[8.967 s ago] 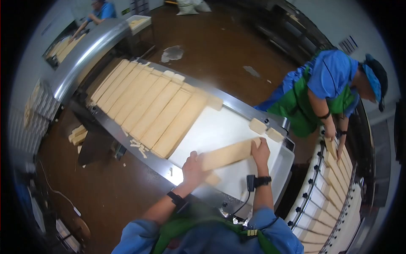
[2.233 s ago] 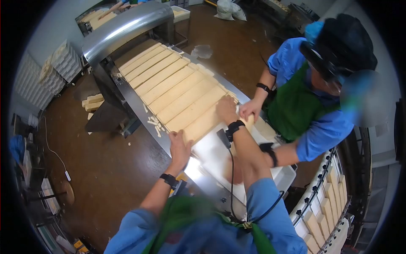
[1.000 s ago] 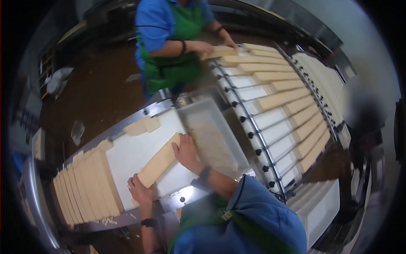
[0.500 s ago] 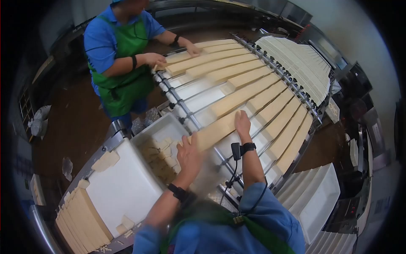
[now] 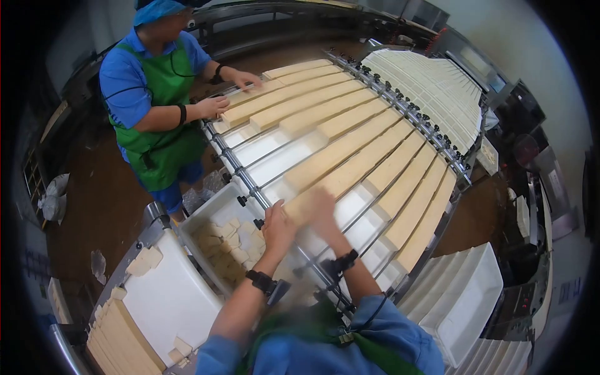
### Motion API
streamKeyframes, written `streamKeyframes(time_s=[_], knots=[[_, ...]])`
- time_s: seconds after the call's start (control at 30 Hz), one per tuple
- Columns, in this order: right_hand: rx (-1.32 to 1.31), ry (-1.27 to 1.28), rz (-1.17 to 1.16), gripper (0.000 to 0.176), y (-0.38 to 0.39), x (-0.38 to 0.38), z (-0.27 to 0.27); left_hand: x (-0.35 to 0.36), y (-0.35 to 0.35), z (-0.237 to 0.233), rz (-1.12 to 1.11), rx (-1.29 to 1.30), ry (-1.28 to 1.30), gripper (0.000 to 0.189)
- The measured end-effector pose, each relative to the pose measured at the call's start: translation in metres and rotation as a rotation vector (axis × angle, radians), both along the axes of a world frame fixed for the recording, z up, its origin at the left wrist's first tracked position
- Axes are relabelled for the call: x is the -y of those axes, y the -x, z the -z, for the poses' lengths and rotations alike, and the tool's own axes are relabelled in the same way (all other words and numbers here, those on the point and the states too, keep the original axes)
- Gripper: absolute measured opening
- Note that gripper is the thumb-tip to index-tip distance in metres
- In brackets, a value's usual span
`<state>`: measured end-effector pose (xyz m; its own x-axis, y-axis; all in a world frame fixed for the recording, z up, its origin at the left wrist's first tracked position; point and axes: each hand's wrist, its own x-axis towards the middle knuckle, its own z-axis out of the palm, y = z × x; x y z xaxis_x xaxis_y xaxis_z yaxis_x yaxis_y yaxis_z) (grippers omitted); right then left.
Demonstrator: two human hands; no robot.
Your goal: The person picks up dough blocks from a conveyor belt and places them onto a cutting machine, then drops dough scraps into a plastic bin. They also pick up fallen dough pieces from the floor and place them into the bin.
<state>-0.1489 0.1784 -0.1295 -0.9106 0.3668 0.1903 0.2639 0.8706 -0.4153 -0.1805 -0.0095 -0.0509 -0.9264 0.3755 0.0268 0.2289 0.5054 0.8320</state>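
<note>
A long pale-yellow strip [image 5: 350, 172], which looks like dough, lies in one lane of the white conveyor [image 5: 294, 148]. Its near end is between my two hands. My left hand [image 5: 278, 228] has its fingers closed around that end, close to the metal bar [image 5: 255, 191] along the conveyor's edge. Over the strip's right side is my right hand [image 5: 320, 212], smeared by motion, so its fingers cannot be made out. Several similar strips lie side by side in the other lanes, separated by thin metal rods.
Across the conveyor, a co-worker [image 5: 159, 106] touches another strip. A white bin [image 5: 209, 209] of broken pieces stands at left, beside a white belt [image 5: 178, 290] with stacked strips [image 5: 125, 334]. White trays [image 5: 465, 297] are stacked at right.
My right hand has come left and nearer, towards my left hand. The strip has shifted to lie along its lane. The co-worker's hands have moved left in view.
</note>
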Motion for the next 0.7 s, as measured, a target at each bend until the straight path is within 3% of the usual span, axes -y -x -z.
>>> streamKeyframes(time_s=[0.07,0.2,0.27,0.37,0.43,0.5,0.6,0.67,0.7], knots=[[-0.063,-0.067,-0.137,0.075,-0.018,0.044,-0.018,0.0,0.0,-0.003,0.012,0.001,-0.021,0.059],[-0.165,-0.077,-0.138,0.077,-0.033,0.061,-0.046,0.013,0.007,0.001,0.039,0.009,-0.018,0.06],[0.044,-0.211,-0.124,0.075,-0.031,0.064,-0.056,0.028,0.007,0.008,0.004,0.056,-0.128,0.06],[0.072,-0.293,-0.087,0.076,-0.031,0.071,-0.053,0.079,-0.012,0.017,-0.164,0.005,-0.48,0.058],[0.081,-0.306,-0.064,0.077,-0.029,0.074,-0.056,0.132,-0.031,0.002,-0.265,-0.224,-0.228,0.06],[0.092,-0.309,-0.043,0.077,-0.03,0.088,-0.064,0.197,-0.043,0.016,-0.326,-0.313,0.013,0.061],[0.089,-0.317,-0.027,0.077,-0.02,0.139,-0.09,0.3,-0.077,0.052,-0.651,-0.386,-0.01,0.054],[-0.176,-0.213,-0.27,0.074,-0.005,0.197,-0.086,0.361,-0.099,0.065,-0.806,-0.419,0.046,0.053],[-0.242,-0.141,-0.381,0.067,0.001,0.233,-0.084,0.39,-0.115,0.07,-0.986,-0.392,0.193,0.052]])
